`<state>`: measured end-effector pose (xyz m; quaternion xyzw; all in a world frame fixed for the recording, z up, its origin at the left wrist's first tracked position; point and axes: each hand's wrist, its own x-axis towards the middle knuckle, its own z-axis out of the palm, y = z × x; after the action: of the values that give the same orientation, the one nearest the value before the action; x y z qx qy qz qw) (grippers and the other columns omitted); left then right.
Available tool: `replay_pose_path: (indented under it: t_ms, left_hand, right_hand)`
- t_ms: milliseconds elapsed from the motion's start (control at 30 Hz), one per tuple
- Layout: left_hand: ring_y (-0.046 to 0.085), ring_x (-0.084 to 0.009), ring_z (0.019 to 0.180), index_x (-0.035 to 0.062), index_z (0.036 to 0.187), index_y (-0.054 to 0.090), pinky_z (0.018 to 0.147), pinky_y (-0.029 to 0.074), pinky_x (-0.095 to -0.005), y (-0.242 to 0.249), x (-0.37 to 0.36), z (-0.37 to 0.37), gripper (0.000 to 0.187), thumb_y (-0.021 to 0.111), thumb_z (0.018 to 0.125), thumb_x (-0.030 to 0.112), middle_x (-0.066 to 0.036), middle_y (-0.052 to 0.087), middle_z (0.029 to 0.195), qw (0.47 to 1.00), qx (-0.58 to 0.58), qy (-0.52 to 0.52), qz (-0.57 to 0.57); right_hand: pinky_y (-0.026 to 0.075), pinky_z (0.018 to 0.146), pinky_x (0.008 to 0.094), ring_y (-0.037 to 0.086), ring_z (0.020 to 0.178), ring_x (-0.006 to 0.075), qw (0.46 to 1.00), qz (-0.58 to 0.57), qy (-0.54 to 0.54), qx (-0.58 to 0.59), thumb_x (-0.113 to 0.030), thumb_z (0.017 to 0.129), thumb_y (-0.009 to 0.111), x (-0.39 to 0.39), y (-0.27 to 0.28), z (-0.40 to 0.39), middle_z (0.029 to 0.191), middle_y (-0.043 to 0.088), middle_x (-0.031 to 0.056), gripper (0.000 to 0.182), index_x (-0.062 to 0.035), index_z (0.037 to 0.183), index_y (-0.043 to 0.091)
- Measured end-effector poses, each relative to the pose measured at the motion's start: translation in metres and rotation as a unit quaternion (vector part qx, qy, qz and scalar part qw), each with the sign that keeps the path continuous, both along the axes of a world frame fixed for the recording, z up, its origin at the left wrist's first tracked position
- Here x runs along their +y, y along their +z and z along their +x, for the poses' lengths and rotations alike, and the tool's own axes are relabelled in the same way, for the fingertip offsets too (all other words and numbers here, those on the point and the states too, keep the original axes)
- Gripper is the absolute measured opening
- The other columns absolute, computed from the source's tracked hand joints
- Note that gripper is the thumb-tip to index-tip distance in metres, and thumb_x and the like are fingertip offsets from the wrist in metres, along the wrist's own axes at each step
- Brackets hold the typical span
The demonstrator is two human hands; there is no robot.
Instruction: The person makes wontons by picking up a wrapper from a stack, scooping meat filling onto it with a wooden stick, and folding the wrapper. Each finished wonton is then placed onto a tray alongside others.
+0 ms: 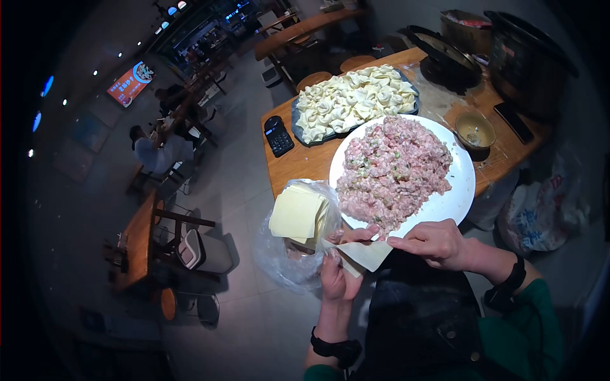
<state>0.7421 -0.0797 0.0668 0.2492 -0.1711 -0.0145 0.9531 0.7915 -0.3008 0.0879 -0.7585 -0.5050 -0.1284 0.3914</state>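
Note:
My left hand (340,276) is closed around a few square dumpling wrappers (363,255), thumb and fingers on their left edge. My right hand (435,244) pinches the right corner of the top wrapper, which lifts at an angle. Just beyond my hands is a white plate (462,190) heaped with minced meat filling (394,171) flecked with green. Left of the plate, a stack of wrappers (297,213) sits in a clear plastic bag (283,267). Behind the plate, a dark tray (297,130) is piled with folded dumplings (356,98).
On the wooden table (279,174) lie a black cordless phone (278,136), a small bowl (474,131) and a dark smartphone (513,123). A large dark pot (530,63) stands at the back right. Plastic bags (534,213) hang at the right. People sit at tables far left.

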Motion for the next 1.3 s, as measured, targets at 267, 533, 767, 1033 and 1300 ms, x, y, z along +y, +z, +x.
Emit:
replay_pose_path:
  t_ms: [267, 533, 767, 1033, 1300]
  left_hand:
    - [0.025, -0.0307, 0.137, 0.0089, 0.145, 0.020, 0.112, 0.022, -0.0460, -0.014, -0.012, 0.002, 0.062, 0.038, 0.096, 0.043, -0.016, 0.024, 0.148, 0.998, -0.030, 0.021, -0.044]
    - [0.032, -0.0321, 0.133, 0.0046, 0.139, 0.030, 0.108, 0.029, -0.0465, -0.013, -0.024, 0.000, 0.057, 0.054, 0.092, 0.027, -0.022, 0.031, 0.143, 0.972, 0.081, 0.165, 0.144]
    - [0.046, -0.0294, 0.119, -0.0016, 0.135, 0.028, 0.101, 0.040, -0.0402, -0.012, -0.016, 0.012, 0.044, 0.041, 0.099, 0.020, -0.022, 0.043, 0.133, 0.923, 0.271, 0.218, 0.165]
    - [0.056, -0.0276, 0.110, -0.0044, 0.125, 0.042, 0.095, 0.046, -0.0386, -0.024, -0.027, 0.016, 0.036, 0.047, 0.096, 0.017, -0.023, 0.053, 0.123, 0.934, 0.226, 0.177, 0.212]
    - [0.064, -0.0241, 0.096, -0.0098, 0.118, 0.052, 0.086, 0.051, -0.0338, -0.017, -0.037, 0.018, 0.032, 0.048, 0.096, 0.013, -0.021, 0.061, 0.111, 0.892, 0.171, 0.153, 0.391]
  right_hand:
    - [0.045, 0.046, 0.0250, 0.057, 0.058, 0.0143, 0.983, 0.039, -0.087, -0.156, -0.005, 0.071, 0.064, 0.006, 0.002, 0.000, 0.071, 0.058, 0.0014, 0.043, -0.0175, 0.112, 0.066]
    - [0.049, 0.049, 0.0272, 0.064, 0.063, 0.0173, 0.987, -0.022, -0.114, -0.111, -0.006, 0.072, 0.066, -0.003, -0.022, -0.008, 0.083, 0.066, 0.0036, 0.041, -0.0158, 0.112, 0.065]
    - [0.048, 0.050, 0.0312, 0.063, 0.062, 0.0224, 0.973, -0.058, -0.201, -0.103, -0.005, 0.073, 0.068, -0.094, -0.026, 0.022, 0.070, 0.063, 0.0063, 0.025, -0.0100, 0.098, 0.066]
    - [0.046, 0.059, 0.0412, 0.061, 0.066, 0.0318, 0.833, -0.249, -0.478, -0.128, -0.007, 0.072, 0.060, -0.200, -0.017, 0.128, 0.069, 0.059, 0.0144, 0.012, -0.0079, 0.082, 0.067]
    - [0.044, 0.051, 0.0272, 0.055, 0.054, 0.0088, 0.910, 0.039, -0.344, 0.227, -0.016, 0.085, 0.063, -0.133, -0.002, 0.092, 0.060, 0.061, 0.0051, 0.018, 0.0011, 0.083, 0.068]
